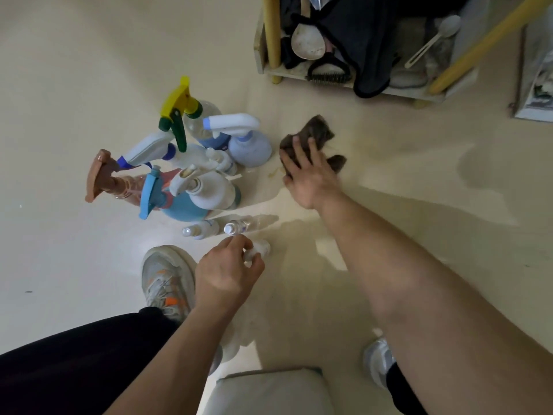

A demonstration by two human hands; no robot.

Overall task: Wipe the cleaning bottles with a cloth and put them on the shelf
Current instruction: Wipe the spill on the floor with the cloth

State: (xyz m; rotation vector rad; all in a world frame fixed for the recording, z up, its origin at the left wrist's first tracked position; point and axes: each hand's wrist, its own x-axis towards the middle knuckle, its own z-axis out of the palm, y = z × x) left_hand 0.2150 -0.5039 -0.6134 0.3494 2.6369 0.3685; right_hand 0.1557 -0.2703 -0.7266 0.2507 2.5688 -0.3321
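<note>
Several spray bottles (191, 172) stand clustered on the cream floor, with yellow, white, brown and blue trigger heads. Two small clear bottles (236, 227) stand in front of them. My left hand (227, 271) curls its fingers round a small white bottle (260, 248) standing on the floor. To the right of the cluster lies a crumpled brown cloth (320, 133); my right hand (308, 175) lies on it with fingers spread and fairly straight. The low wooden shelf (299, 76) stands at the back right.
The shelf holds a dark cloth (359, 34), a brush, a ladle and a white spoon; yellow posts (478, 46) frame it. My two shoes (167, 280) are on the floor near the bottles. A grey cushion (269, 390) sits at the bottom edge. A damp patch marks the floor at right.
</note>
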